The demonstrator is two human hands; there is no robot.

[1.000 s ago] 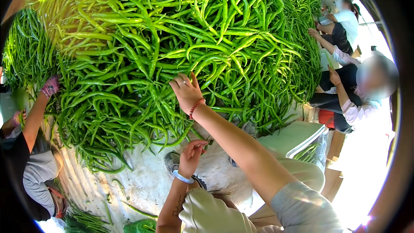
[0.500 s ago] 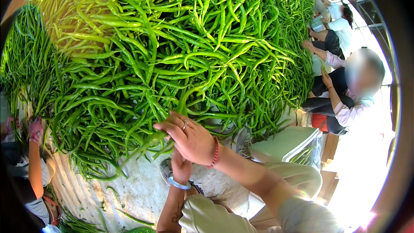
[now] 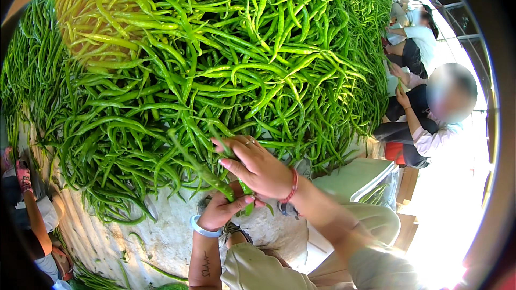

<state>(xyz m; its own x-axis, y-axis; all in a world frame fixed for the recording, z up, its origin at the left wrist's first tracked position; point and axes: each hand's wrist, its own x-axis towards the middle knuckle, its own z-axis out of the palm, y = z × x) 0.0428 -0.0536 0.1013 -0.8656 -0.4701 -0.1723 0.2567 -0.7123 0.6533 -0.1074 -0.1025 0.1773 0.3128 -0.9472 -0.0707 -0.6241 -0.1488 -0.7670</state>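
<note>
A great heap of long green chili peppers (image 3: 226, 75) fills the view in front of me. My left hand (image 3: 223, 208), with a pale bangle at its wrist, is closed around a few green chili peppers (image 3: 201, 169) at the heap's near edge. One of them points up and left from my thumb. Just above and right of it is my right hand (image 3: 260, 171), with a ring and a red beaded bracelet. Its thumb and fingers close over a green pepper that is partly hidden beneath the palm.
Right of my knee stands a pale green and white bin (image 3: 352, 180) with peppers beside it in clear plastic. Several people sit along the right side; a pink-gloved hand (image 3: 24, 177) works at the left. Loose peppers (image 3: 166, 273) lie on the pale ground sheet (image 3: 115, 241).
My right hand has moved right and slightly down. My left hand, mostly hidden behind it before, now shows with peppers in its grip. The gloved hand at left has shifted outward.
</note>
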